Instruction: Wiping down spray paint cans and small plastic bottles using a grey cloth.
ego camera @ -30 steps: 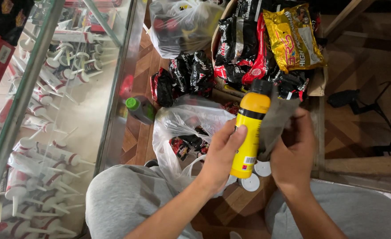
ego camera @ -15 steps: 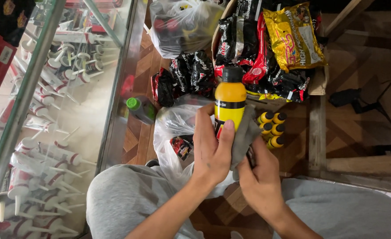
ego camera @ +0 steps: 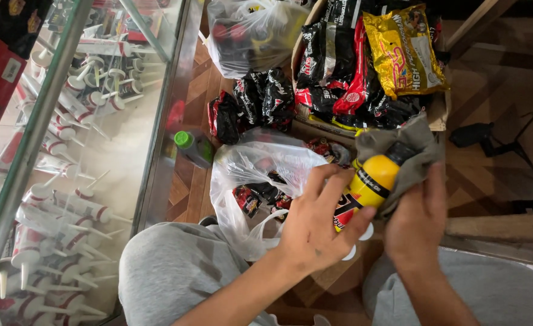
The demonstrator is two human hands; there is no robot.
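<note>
Yellow bottle (ego camera: 369, 184), dark-banded, tilted, in left hand (ego camera: 314, 226) closed grip, right hand (ego camera: 414, 226) clutching grey cloth (ego camera: 399, 148) over its top.

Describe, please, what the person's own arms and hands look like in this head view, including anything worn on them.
Both forearms are bare: no sleeve reaches into view, and neither wears a watch, band or glove. The left hand and the right hand show no rings or markings, and the nails that show look short and unpainted. Below the arms, the person wears grey fabric legwear over both knees.
</note>
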